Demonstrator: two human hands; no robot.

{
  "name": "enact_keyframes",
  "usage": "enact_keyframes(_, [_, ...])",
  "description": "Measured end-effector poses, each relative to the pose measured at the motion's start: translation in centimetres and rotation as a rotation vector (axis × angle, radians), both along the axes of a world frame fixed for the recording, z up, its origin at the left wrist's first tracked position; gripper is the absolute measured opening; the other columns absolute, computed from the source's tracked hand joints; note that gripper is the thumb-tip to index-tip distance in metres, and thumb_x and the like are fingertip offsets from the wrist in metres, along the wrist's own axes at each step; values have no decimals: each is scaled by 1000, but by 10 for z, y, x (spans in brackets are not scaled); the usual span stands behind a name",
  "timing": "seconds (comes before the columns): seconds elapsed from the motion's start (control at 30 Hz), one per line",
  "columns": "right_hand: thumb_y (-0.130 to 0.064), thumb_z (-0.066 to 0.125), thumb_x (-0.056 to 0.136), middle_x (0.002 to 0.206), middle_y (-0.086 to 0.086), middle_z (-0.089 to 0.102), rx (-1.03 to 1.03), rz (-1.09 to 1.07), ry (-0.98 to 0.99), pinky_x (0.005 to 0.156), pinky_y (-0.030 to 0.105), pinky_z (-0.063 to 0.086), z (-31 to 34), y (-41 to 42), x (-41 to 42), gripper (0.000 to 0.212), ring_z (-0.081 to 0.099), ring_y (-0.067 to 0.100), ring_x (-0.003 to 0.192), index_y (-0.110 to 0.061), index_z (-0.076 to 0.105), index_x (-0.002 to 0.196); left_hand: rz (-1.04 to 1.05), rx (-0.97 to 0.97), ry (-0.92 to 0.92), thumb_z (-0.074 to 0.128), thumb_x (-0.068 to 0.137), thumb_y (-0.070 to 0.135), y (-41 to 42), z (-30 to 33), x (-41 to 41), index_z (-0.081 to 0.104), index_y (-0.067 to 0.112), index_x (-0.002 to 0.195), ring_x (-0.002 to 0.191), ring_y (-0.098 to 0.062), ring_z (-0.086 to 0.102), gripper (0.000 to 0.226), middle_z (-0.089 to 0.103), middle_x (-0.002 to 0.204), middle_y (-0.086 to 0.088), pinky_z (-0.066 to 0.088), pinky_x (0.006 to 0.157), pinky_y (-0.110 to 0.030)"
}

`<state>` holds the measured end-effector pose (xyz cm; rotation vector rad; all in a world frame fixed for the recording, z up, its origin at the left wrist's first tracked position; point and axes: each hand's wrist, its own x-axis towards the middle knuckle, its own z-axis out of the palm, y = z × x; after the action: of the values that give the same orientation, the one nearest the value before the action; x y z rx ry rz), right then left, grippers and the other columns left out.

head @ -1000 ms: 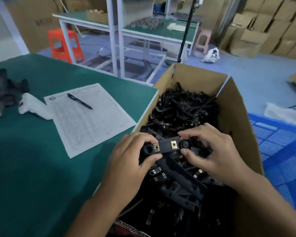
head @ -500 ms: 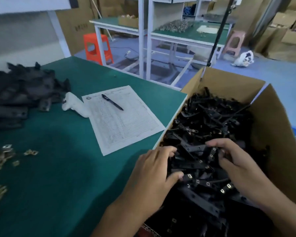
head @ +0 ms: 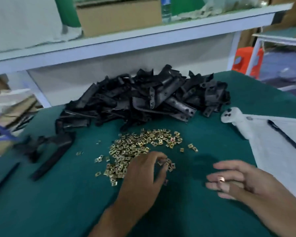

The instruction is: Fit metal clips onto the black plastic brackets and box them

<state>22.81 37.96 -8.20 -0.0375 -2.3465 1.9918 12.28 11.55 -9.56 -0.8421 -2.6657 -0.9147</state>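
Your left hand [head: 143, 173] has its fingertips curled down into the near edge of the scattered pile of small brass-coloured metal clips [head: 140, 147], pinching at them. Your right hand [head: 236, 180] hovers open and blurred over the green table mat [head: 58, 202], fingers spread. Beyond the clips lies the heap of black plastic brackets [head: 143, 98]; a white paper sheet [head: 272, 151] with a black pen [head: 284, 135] lies right.

no legible text, printed sheet [head: 278, 151] at right too blurred to read
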Motion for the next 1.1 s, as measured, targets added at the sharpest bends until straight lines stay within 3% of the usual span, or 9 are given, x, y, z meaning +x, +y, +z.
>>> enact_keyframes(0.1, [-44,64,88,104,-23,74,294,134,34,78,11,51,23,-45,-48,16,70,-2,94,-46,68,103,211,-110,68,63,95,40,-33,-9,-22,56,32,123,115,-5,48,30,59,122,15,42,103,-33])
enact_keyframes(0.2, [-46,58,97,94,-26,69,586,157,135,72,9,44,9,-68,-95,15,62,-8,87,-38,70,100,328,-212,25,60,91,53,-48,-16,-35,56,29,132,126,-14,47,47,56,133,13,34,115,-40])
enact_keyframes(0.33, [-56,51,93,112,-28,56,815,221,194,95,12,36,-17,-79,-118,30,44,-7,112,-34,68,103,355,-196,2,62,89,55,-53,-24,-43,67,36,120,118,-12,53,37,62,124,19,26,111,-33])
enact_keyframes(0.47, [-59,56,88,101,-30,55,821,230,223,86,17,42,-27,-70,-116,24,51,-1,104,-39,60,98,338,-124,64,65,85,53,-54,-28,-46,71,39,100,107,-6,58,21,64,111,26,34,107,-36])
enact_keyframes(0.53, [-58,60,86,96,-30,53,802,206,237,79,14,40,-29,-70,-118,19,51,-2,99,-41,56,94,328,-76,101,63,84,55,-54,-29,-47,70,39,96,104,-3,58,20,64,107,27,30,106,-30])
enact_keyframes(0.67, [-44,73,85,98,-29,53,792,172,260,75,11,39,-31,-74,-121,20,52,-3,95,-41,53,89,328,23,149,68,85,47,-54,-31,-49,70,36,97,96,-1,60,17,66,99,25,27,103,-22])
enact_keyframes(0.8, [-46,72,84,96,-24,55,745,142,246,69,12,41,-29,-73,-120,19,56,1,90,-41,53,86,334,40,160,69,84,46,-54,-31,-50,71,35,99,91,3,56,18,64,93,28,27,100,-20])
enact_keyframes(0.97, [-46,70,80,88,-24,67,521,40,201,62,5,42,-22,-78,-119,12,65,-1,80,-40,64,88,376,56,102,58,93,50,-43,-23,-61,64,39,113,104,2,56,23,65,109,27,25,102,-23])
enact_keyframes(1.1, [-45,68,78,87,-14,75,119,-24,4,62,8,46,-16,-75,-123,15,67,-3,73,-39,77,89,412,33,101,59,97,43,-21,3,-116,59,30,119,111,-7,55,25,64,116,17,30,100,-28])
